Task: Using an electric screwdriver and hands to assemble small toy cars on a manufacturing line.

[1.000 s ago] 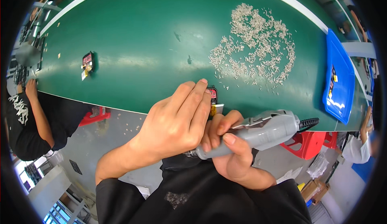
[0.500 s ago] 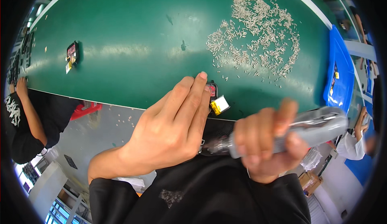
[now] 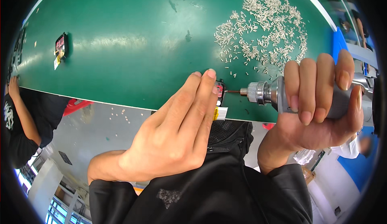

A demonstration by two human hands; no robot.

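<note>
Left hand (image 3: 173, 137) lies flat, fingers (image 3: 201, 99) straight and together, open rather than curled, pressing the small black module (image 3: 219, 92) down at the near edge of the green worktop (image 3: 121, 42). Nothing is pinched; it is a hold-down. A pale tab (image 3: 220, 113) sticks out just below the module, over the worktop's edge.

Right hand (image 3: 318, 107) is wrapped tight around the grey electric screwdriver (image 3: 274, 93), all four fingers and thumb clamped on the barrel.

Change from half a second back: the driver was tilted away, well to the right of the module, its tip hidden behind my fist. Now it lies nearly level, chuck forward, and the thin bit (image 3: 233, 91) points straight at the module's right side, its tip touching or almost touching it. I cannot tell whether it has seated.

My reading: aiming is done, driving is about to start or just starting. The left hand has barely shifted, so the module stays pinned.

The loose heap of small screws (image 3: 266, 30) lies well beyond on the worktop. A second module (image 3: 61, 46) sits far left.
</note>
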